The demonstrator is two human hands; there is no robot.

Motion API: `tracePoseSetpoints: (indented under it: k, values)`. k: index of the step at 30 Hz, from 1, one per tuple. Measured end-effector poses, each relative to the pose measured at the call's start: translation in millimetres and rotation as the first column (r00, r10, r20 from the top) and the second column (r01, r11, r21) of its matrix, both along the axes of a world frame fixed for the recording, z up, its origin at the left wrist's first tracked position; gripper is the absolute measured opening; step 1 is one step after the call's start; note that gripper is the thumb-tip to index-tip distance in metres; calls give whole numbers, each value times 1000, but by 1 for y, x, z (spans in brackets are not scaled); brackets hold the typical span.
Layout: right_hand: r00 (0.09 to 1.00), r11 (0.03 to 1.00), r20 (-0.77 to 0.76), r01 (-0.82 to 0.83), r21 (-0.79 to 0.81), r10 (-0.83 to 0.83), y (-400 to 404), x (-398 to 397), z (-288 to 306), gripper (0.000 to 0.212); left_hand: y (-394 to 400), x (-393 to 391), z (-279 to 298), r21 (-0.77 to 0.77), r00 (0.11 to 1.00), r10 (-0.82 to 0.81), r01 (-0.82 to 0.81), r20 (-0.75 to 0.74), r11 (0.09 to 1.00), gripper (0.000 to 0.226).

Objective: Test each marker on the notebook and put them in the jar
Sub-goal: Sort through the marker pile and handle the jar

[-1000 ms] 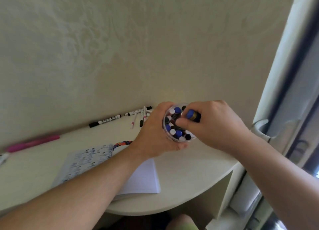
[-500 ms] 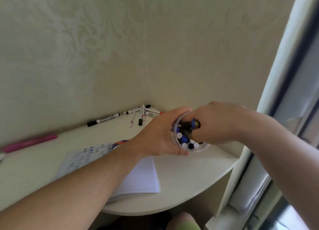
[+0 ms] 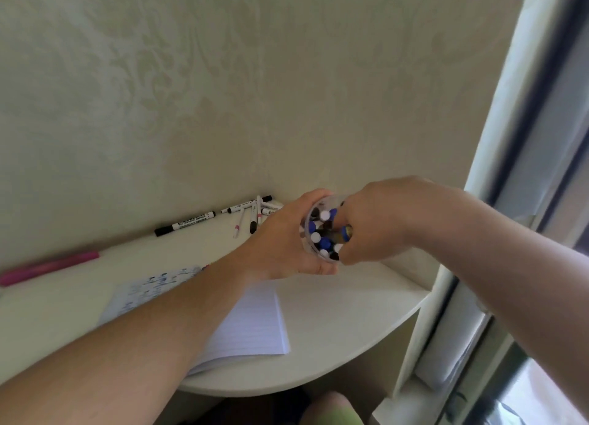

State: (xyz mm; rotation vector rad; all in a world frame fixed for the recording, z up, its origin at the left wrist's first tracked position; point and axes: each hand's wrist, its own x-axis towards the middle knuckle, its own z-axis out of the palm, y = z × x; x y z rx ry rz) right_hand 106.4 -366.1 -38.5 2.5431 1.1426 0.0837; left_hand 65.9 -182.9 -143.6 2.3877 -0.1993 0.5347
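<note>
My left hand (image 3: 280, 243) is wrapped around a clear jar (image 3: 306, 236) and holds it tilted above the desk, its mouth turned toward me. Inside stand several markers with white, blue and black caps. My right hand (image 3: 376, 224) grips a dark marker with a blue and gold end (image 3: 343, 234) at the jar's mouth, part of it in among the others. An open lined notebook (image 3: 251, 326) lies on the desk under my left forearm, which hides part of it.
Against the wall lie a black whiteboard marker (image 3: 185, 224) and a small heap of thin markers (image 3: 255, 212). A pink marker (image 3: 51, 267) rests at the far left. The round desk edge (image 3: 318, 385) curves below; a window frame (image 3: 497, 176) stands at the right.
The jar and both hands have shifted a little to the right and back. My right hand has pushed the blue-ended marker further down among the others in the jar.
</note>
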Motion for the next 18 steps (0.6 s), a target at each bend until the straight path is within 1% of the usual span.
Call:
tracePoseSetpoints:
  k: [2, 5, 7, 9, 10, 11, 12, 13, 14, 15, 16, 17, 18]
  values:
    - [1000, 1000, 26, 6, 8, -6, -5, 0, 2, 30, 1, 0, 1, 1, 1000, 15, -15, -15, 1000, 116]
    - [1000, 998, -15, -27, 52, 28, -10, 4, -4, 22, 1, 1, 0, 22, 999, 24, -24, -25, 999, 116]
    - [995, 987, -79, -53, 153, 66, -16, 9, -6, 21, 2, 0, -1, -21, 999, 33, -33, -21, 999, 113]
    - [988, 937, -116, -57, 343, 103, -24, 16, -3, 23, 3, -1, -3, -96, 999, 37, -39, -21, 995, 111]
    - [983, 879, -132, -49, 474, 126, -28, 19, 0, 21, 3, -3, -3, -119, 999, 41, -43, -21, 992, 110]
    - [972, 780, -169, -24, 626, 165, -33, 19, 2, 19, 1, -4, -4, -124, 999, 49, -51, -18, 991, 109]
    - [945, 633, -218, 14, 774, 245, -34, 19, 4, 19, 2, -5, -5, -130, 998, 59, -60, -9, 990, 108]
    - [902, 451, -251, 71, 890, 352, -36, 16, 6, 21, 1, -7, -6, -129, 998, 67, -67, 1, 989, 108]
    - [878, 297, -209, 81, 952, 431, -38, 12, 7, 27, -1, -8, -7, -128, 997, 74, -73, 6, 989, 109]
    - [881, 196, -108, 18, 980, 461, -38, 9, 5, 34, -1, -9, -8, -125, 997, 83, -81, 8, 989, 110]
    - [893, 150, 1, -76, 986, 449, -36, 8, 0, 40, -2, -9, -9, -125, 996, 86, -85, 4, 989, 108]
    - [900, 133, 75, -145, 981, 429, -32, 8, -6, 43, -2, -9, -10, -124, 996, 84, -83, 1, 989, 108]
    - [900, 115, 96, -159, 981, 425, -28, 9, -13, 41, -2, -10, -10, -121, 997, 80, -80, -3, 989, 110]
